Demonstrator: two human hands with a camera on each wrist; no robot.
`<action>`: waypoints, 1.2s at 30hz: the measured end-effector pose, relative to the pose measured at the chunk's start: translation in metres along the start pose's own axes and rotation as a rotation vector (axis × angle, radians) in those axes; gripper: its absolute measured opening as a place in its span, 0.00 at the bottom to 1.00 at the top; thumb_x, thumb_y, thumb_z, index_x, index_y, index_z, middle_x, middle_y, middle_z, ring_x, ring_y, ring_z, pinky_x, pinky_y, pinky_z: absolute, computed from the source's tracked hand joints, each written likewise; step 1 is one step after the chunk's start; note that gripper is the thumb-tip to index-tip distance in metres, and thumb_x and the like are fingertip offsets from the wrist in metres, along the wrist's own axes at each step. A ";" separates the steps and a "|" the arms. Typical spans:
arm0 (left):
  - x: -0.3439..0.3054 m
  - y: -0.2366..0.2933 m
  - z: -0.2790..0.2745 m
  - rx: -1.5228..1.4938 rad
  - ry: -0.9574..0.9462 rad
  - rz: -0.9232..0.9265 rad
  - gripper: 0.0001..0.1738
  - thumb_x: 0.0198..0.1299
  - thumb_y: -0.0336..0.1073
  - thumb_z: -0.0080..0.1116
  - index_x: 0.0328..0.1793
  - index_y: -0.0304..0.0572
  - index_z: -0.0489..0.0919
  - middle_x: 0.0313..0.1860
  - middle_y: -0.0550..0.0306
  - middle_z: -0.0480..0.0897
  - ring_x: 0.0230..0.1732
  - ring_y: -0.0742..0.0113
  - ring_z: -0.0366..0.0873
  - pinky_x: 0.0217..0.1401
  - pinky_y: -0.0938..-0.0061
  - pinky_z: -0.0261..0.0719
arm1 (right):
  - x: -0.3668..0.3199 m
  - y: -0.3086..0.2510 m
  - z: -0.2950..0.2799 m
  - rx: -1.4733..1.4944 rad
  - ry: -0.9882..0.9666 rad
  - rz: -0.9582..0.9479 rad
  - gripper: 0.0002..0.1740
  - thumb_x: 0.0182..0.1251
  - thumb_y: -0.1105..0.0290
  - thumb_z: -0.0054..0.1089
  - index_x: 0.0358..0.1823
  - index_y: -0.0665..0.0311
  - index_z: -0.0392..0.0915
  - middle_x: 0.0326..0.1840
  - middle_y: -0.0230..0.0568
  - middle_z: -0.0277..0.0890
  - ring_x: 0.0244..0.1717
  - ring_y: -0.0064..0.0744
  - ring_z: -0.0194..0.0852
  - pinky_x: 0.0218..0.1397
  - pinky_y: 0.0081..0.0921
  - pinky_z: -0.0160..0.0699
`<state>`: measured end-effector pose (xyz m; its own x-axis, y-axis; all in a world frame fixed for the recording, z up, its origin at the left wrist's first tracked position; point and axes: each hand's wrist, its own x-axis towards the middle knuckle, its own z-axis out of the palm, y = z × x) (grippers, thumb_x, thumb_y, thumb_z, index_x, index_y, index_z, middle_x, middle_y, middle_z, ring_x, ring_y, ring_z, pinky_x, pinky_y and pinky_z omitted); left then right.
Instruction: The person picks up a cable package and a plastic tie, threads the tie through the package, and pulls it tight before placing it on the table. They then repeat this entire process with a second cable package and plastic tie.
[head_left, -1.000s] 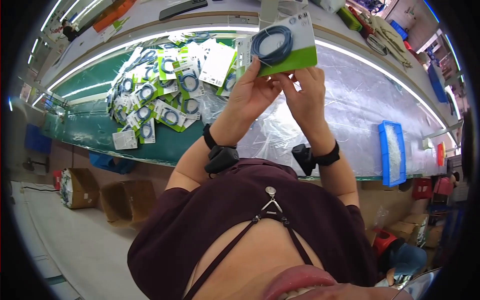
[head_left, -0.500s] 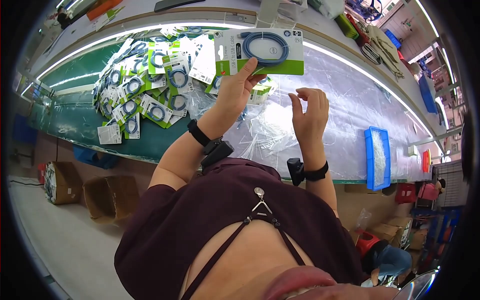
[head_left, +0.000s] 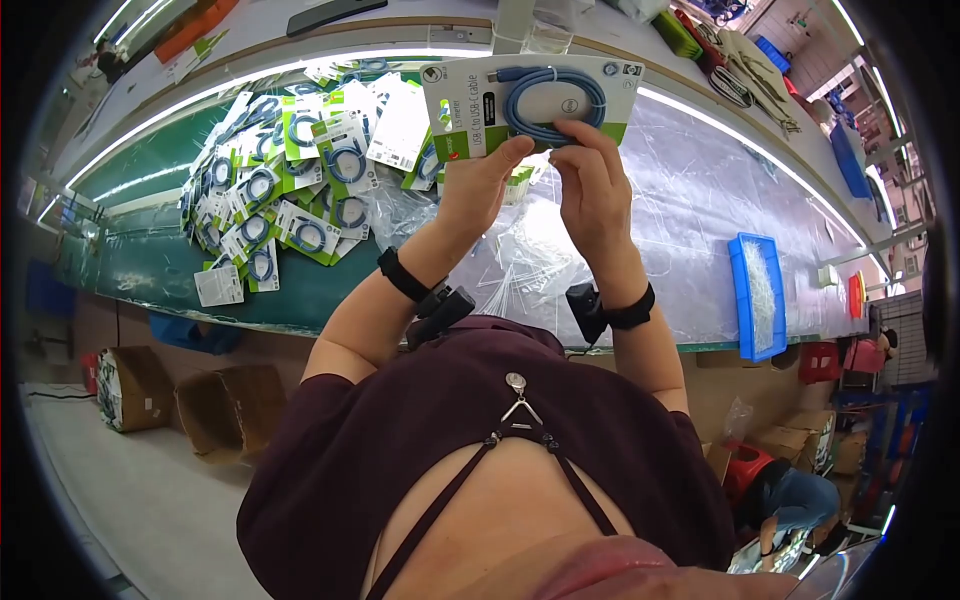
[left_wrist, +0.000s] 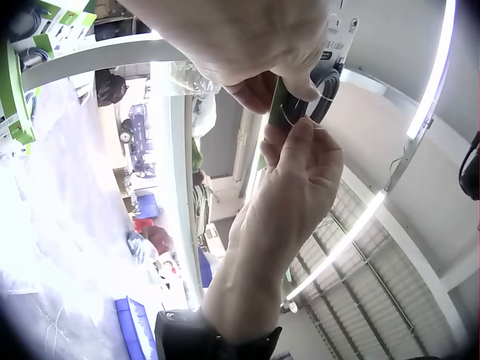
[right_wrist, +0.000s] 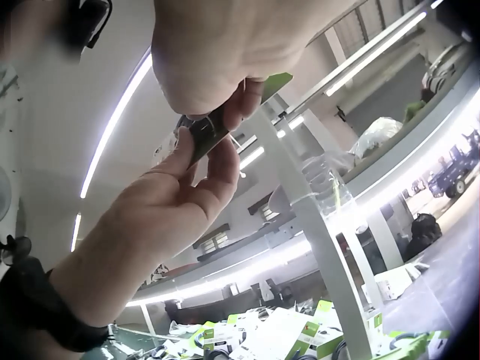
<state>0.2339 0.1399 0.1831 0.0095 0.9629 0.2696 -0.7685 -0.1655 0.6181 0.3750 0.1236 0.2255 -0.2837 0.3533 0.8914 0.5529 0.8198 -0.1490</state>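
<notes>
A USB-C cable (head_left: 592, 110), coiled and blue, is mounted on a white and green card (head_left: 455, 110) held up above the table. My left hand (head_left: 475, 190) grips the card's lower left edge, its thumb in front. At the bottom of the coil, my right hand (head_left: 597, 195) pinches with thumb and forefinger, the other fingers curled. A thin white tie (left_wrist: 284, 115) sticks out beside those fingertips in the left wrist view; the right hand partly hides its run. In the right wrist view the card (right_wrist: 206, 139) stands edge-on between both hands.
Many carded cables (head_left: 300, 228) lie heaped on the green table at the left. Loose white ties (head_left: 540, 250) are spread below my hands, by clear plastic bags (head_left: 395, 210). A blue tray (head_left: 742, 300) of white pieces sits at the right. A shelf (head_left: 410, 35) runs along the back.
Earlier both hands met under the card. My right hand then came away and the left turned the card level; now the right hand is back at the coil's lower edge.
</notes>
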 end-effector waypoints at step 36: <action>-0.004 0.027 0.013 0.963 -0.316 0.896 0.13 0.44 0.29 0.69 0.40 0.40 0.83 0.38 0.56 0.83 0.42 0.61 0.83 0.44 0.73 0.82 | -0.019 -0.009 -0.003 1.098 0.211 0.610 0.07 0.64 0.80 0.56 0.42 0.69 0.71 0.42 0.37 0.76 0.39 0.26 0.78 0.46 0.22 0.78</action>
<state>0.2215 0.1285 0.2086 -0.0085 0.3775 0.9260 0.1606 -0.9135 0.3739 0.3776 0.1083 0.2112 -0.0275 0.8078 0.5888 -0.4161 0.5263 -0.7415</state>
